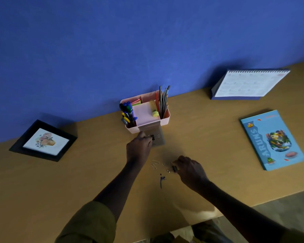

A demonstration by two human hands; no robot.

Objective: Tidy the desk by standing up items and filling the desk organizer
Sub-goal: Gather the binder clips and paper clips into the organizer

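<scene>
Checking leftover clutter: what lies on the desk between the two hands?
Head view: a few loose paper clips lie between left hand and right hand.

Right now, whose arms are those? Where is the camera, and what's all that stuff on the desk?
Those are a person's own arms. There is just one picture. It comes from a camera worn on the head and looking down, so you see what the person sees. The left hand pinches the far binder clip over what looks like a pulled-out drawer of the pink organizer. The organizer holds markers, sticky notes and pencils. The right hand grips the near binder clip on the desk. Loose paper clips lie between the hands. A framed picture sits on the left, a blue book lies on the right, and a calendar stands by the wall.
</scene>
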